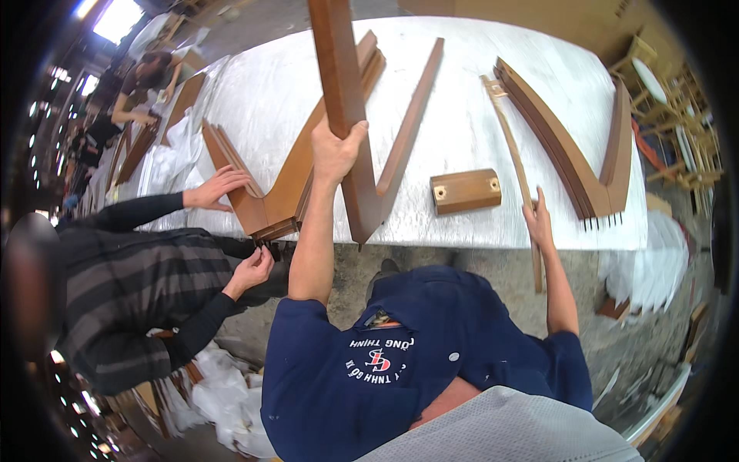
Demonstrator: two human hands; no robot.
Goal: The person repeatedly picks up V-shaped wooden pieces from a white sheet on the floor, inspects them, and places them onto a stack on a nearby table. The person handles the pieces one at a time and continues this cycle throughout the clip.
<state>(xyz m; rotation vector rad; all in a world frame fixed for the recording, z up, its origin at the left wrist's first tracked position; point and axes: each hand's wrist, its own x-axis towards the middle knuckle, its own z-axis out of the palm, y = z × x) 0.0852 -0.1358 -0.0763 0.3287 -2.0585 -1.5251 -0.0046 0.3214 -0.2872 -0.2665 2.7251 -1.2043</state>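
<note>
My left hand (pixel 336 152) grips the longer arm of a brown V-shaped wooden piece (pixel 350 85), raised toward me over the table's near edge. In my right hand (pixel 540 221) is a thin wooden strip (pixel 512 146), with a small block-like part at its far end; its near end hangs past the table edge. Between my hands lies a short wooden block (pixel 466 191) with a round fitting near each end. Right of the strip rests a stack of V-shaped wooden pieces (pixel 554 138), with several dark pins sticking out of its near corner.
A film-covered table (pixel 454 100) spans the view. At left, a co-worker in a striped shirt (pixel 154 285) has both hands at another V-shaped stack (pixel 281 192). Another person (pixel 146 85) works farther left. Chair frames (pixel 681 115) and a plastic-wrapped bundle (pixel 647 254) stand at right.
</note>
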